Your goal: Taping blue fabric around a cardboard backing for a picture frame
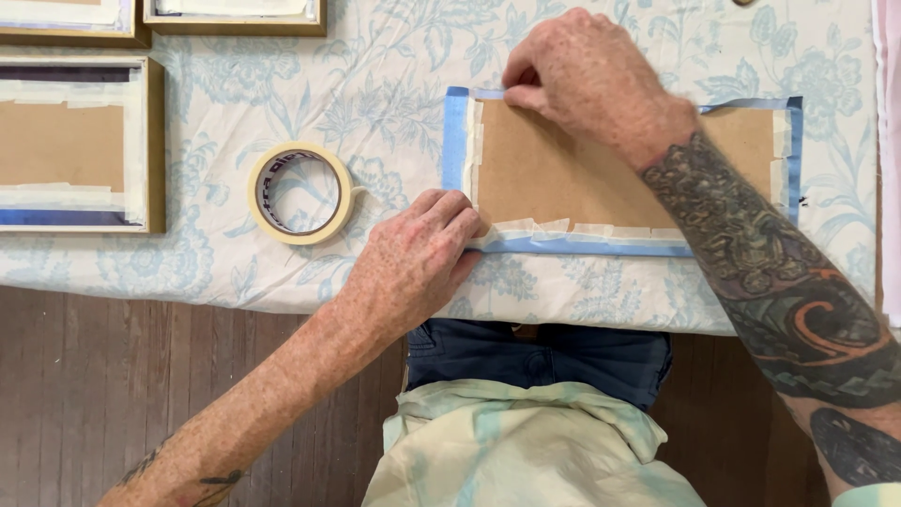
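Two hands press tape along a blue-edged board on a flowered cloth.

Counted left to right: three wooden frames, one (83, 141) with a taped brown backing far left of the left hand and two cut off by the top edge; one tape roll (300, 193) just left of that hand; one brown board (563, 174) bordered in blue. All lie on a pale blue flowered cloth (375, 84) over a table, with dark plank floor below its near edge. The left hand (418, 263) lies palm down, fingers together, pressing the board's near left corner. The right hand (587, 75), forearm tattooed, curls at the far edge, thumb and finger pinched on the tape strip there.
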